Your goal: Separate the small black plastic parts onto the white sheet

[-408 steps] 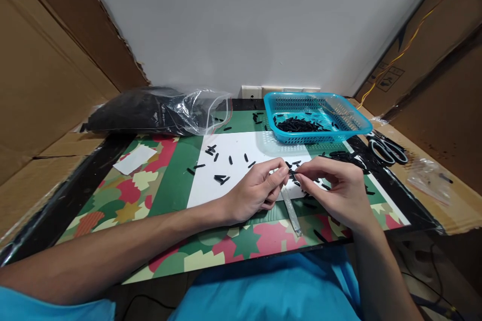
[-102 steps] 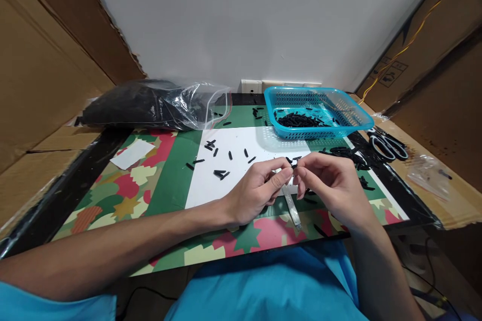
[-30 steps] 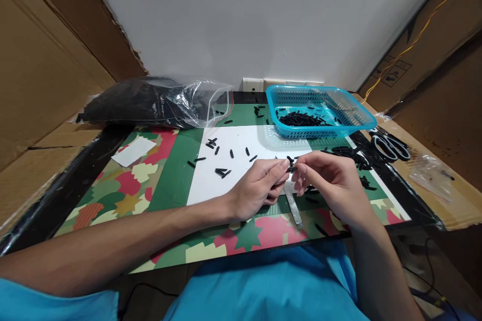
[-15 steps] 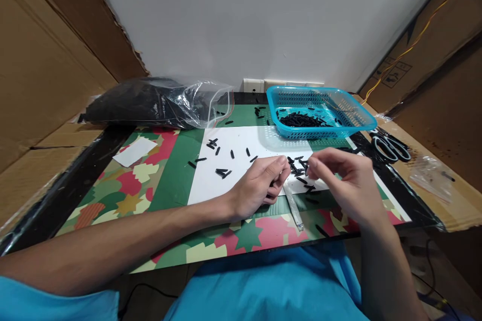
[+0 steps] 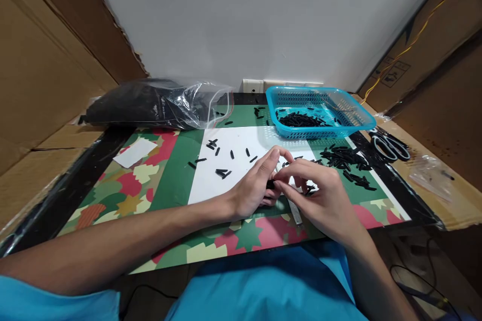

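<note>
Pinching black pieces (image 5: 270, 184): right hand (image 5: 318, 190), fingertips together | left hand (image 5: 254, 185): half curled around them | position: both in front of blue basket (image 5: 320, 130)

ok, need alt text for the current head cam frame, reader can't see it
A person's left hand curls around something black while the right hand brings its fingertips to it, above a colourful mat. Loose black pieces lie scattered about. Behind are a blue basket with more pieces and a dark-filled plastic bag; scissors lie at right.
</note>
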A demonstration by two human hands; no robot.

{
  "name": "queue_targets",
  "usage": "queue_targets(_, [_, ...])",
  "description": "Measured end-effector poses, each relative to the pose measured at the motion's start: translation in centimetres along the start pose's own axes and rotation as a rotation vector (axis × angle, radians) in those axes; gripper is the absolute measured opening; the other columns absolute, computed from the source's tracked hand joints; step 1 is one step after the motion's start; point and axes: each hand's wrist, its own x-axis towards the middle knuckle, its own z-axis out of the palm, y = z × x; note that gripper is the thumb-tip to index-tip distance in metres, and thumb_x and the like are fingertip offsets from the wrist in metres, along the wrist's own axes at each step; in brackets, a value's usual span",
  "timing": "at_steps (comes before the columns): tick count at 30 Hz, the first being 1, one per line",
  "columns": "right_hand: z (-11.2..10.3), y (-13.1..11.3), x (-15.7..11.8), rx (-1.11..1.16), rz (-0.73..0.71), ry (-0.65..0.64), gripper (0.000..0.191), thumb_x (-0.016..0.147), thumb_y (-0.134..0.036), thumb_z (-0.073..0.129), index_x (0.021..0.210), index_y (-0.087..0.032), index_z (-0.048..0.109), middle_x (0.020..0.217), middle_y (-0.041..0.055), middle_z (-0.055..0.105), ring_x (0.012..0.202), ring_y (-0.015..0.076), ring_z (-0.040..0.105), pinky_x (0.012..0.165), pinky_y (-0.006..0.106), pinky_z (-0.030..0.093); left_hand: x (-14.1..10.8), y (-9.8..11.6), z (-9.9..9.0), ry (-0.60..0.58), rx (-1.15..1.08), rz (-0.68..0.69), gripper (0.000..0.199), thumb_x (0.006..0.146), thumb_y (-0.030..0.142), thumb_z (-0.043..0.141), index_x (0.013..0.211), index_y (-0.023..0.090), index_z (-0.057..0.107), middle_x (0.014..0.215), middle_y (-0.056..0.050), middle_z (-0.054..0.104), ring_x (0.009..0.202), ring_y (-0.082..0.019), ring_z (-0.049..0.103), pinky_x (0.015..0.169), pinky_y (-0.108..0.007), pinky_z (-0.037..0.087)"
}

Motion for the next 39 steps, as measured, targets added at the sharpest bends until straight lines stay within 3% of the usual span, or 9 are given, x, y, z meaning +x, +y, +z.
queue_targets(13, [0.5,0.6,0.0,-0.057,-0.022,-0.001,0.014,0.104,-0.016,0.067,0.109,-0.026,0.076,0.095,0.0025,0.076,0.076,0.0185,0.065,0.071,0.032,0.051,0.2,-0.2,0.0,0.005,0.002,0.01,0.051,0.103,0.076,0.047,0.118,0.027,0.052,0.084,0.004,0.057,0.052,-0.005,0.03,0.045,-0.013,0.025])
queue_targets(20, [0.2,0.5,0.1,-0.021,-0.032,-0.009,0.016,0.104,-0.013,0.067,0.099,-0.024,0.077,0.098,0.0035,0.077,0.076,0.0175,0.066,0.068,0.03,0.05,0.3,-0.2,0.0,0.006,0.001,-0.021,0.051,0.104,0.077,0.044,0.115,0.028,0.05,0.073,0.008,0.046,0.05,-0.005,0.025,0.045,-0.012,0.024])
queue_targets(26, [-1.0,0.6,0.1,0.098,0.045,0.171,0.007,0.1,-0.024,0.075,0.095,-0.024,0.08,0.091,0.0043,0.078,0.081,0.0203,0.07,0.067,0.031,0.055,0.1,0.3,0.1,0.032,0.035,-0.021,0.047,0.104,0.073,0.046,0.106,0.026,0.049,0.06,0.013,0.03,0.048,-0.007,0.018,0.045,-0.013,0.023])
queue_targets(30, [-1.7,1.3,0.4,0.238,0.188,0.305,0.015,0.093,-0.035,0.084,0.086,-0.022,0.081,0.081,0.0046,0.077,0.066,0.0175,0.065,0.052,0.029,0.051,0.0,0.3,0.0,0.034,0.113,0.043,0.049,0.107,0.07,0.043,0.095,0.023,0.049,0.054,0.012,0.03,0.046,-0.007,0.017,0.044,-0.016,0.025])
queue_targets(33, [-1.8,1.8,0.5,0.318,0.247,0.321,0.017,0.088,-0.037,0.088,0.085,-0.02,0.083,0.073,0.0029,0.074,0.055,0.0142,0.057,0.045,0.027,0.048,-0.1,0.1,0.0,0.028,0.158,0.122,0.044,0.107,0.065,0.05,0.093,0.023,0.048,0.055,0.012,0.032,0.047,-0.007,0.021,0.045,-0.017,0.025])
queue_targets(39, [-1.6,2.2,0.5,0.375,0.27,0.285,0.015,0.087,-0.035,0.088,0.086,-0.02,0.084,0.077,0.0032,0.075,0.059,0.014,0.06,0.047,0.024,0.052,-0.2,0.0,0.1,0.027,0.163,0.148,0.037,0.107,0.057,0.058,0.095,0.024,0.048,0.056,0.012,0.037,0.047,-0.006,0.026,0.045,-0.015,0.026])
